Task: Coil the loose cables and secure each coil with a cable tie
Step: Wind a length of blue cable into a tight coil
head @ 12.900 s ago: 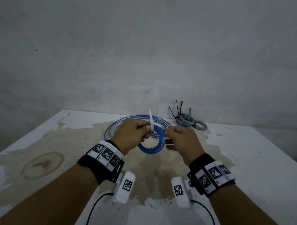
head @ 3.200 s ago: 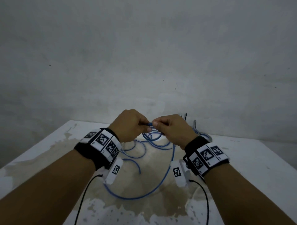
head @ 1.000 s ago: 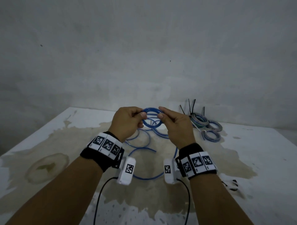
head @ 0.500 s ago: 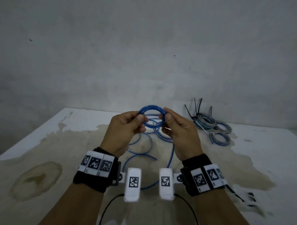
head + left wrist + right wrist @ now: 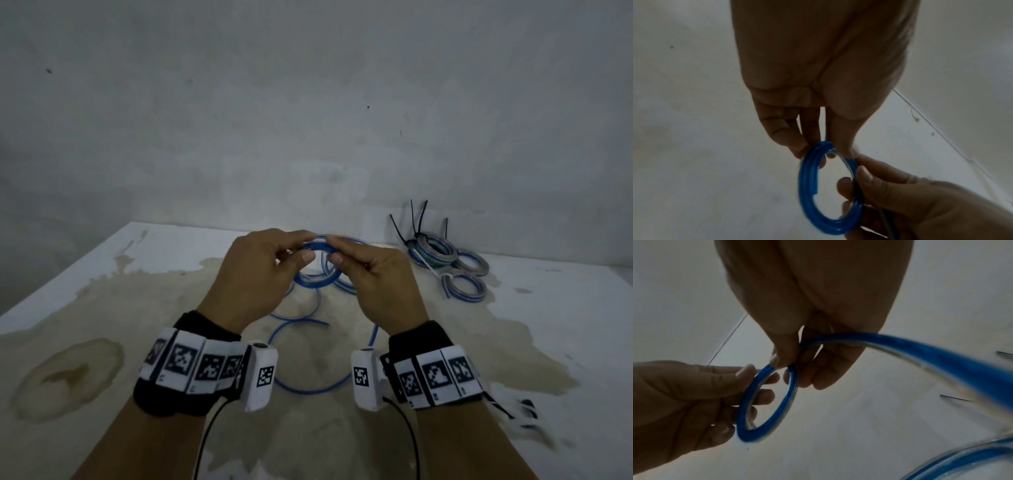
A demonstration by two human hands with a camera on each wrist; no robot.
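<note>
A small blue cable coil (image 5: pixel 317 278) hangs above the stained white table (image 5: pixel 565 308), held between both hands. My left hand (image 5: pixel 306 245) pinches its far rim with thumb and fingers. My right hand (image 5: pixel 334 249) pinches the rim right beside it. In the left wrist view the coil (image 5: pixel 807 186) shows several turns, with my left fingers (image 5: pixel 797 146) at its top and my right hand (image 5: pixel 854 178) on its right side. In the right wrist view loose blue cable (image 5: pixel 941 356) runs from my right hand (image 5: pixel 786 369) off the coil (image 5: pixel 766 402). The slack (image 5: pixel 301 387) loops on the table.
Three tied coils (image 5: pixel 433 251) (image 5: pixel 474 262) (image 5: pixel 464 287) lie at the back right by the wall, with black tie tails (image 5: pixel 418 219) sticking up. A few loose black cable ties (image 5: pixel 527 411) lie at the right near my right wrist. A grey wall stands close behind the table.
The small coil has tipped from upright toward flat. Both hands' fingertips have come close together on its far rim. More of the slack has been taken up since 3 s ago.
</note>
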